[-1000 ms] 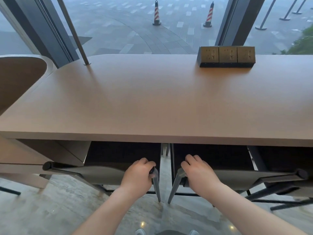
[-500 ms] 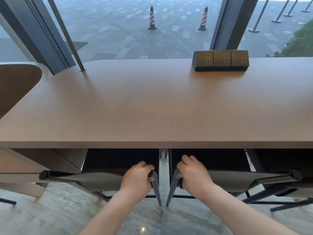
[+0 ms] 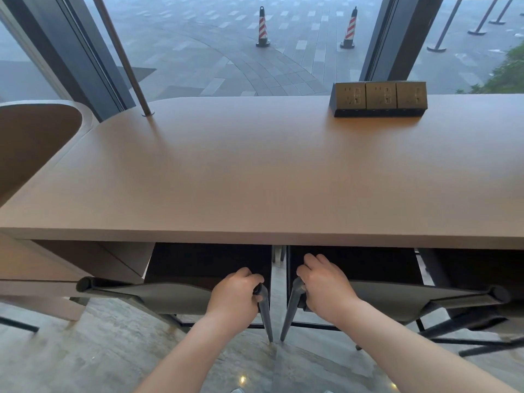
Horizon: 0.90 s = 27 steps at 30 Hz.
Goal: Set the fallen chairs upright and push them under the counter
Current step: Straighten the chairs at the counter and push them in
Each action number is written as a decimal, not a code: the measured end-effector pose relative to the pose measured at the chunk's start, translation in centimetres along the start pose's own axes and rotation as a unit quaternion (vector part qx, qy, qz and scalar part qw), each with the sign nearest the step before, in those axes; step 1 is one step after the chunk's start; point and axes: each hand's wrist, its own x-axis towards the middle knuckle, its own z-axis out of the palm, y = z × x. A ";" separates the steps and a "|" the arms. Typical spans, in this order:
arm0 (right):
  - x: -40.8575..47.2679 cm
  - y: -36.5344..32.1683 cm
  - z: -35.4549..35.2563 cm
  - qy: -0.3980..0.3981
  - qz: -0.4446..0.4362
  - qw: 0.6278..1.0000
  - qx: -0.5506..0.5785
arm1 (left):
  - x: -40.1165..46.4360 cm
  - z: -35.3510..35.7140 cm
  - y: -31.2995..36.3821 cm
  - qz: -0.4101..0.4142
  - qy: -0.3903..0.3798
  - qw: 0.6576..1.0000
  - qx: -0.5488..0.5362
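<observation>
**Head view: both hands on chair backs at the counter**

Your left hand (image 3: 235,293) grips the right end of the left chair (image 3: 170,296) backrest, fingers curled over its top edge. Your right hand (image 3: 326,287) grips the left end of the right chair (image 3: 397,299) backrest likewise. Both chairs stand upright, seats tucked under the counter (image 3: 255,180). A socket block (image 3: 380,99) sits on the counter's far right.
</observation>
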 end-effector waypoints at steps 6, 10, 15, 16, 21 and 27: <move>0.1 0.2 0.2 -0.009 -0.003 1.000 0.000 | 0.0 0.2 0.0 -0.003 0.013 1.000 -0.006; 0.1 0.4 0.2 -0.010 -0.006 1.000 0.001 | -0.1 0.3 0.0 -0.008 0.016 1.000 -0.011; 0.0 0.4 0.2 -0.007 -0.002 1.000 0.005 | 0.0 0.3 0.0 -0.010 0.018 1.000 -0.015; 0.0 0.4 0.2 -0.006 -0.001 1.000 0.007 | 0.1 0.3 0.1 -0.010 0.019 1.000 -0.015; -0.1 0.3 0.2 -0.003 0.001 1.000 0.006 | 0.3 0.2 0.4 -0.017 0.025 0.999 -0.029; 0.1 0.4 0.1 -0.006 0.001 1.000 0.011 | 0.3 0.1 0.5 -0.012 0.029 0.999 -0.031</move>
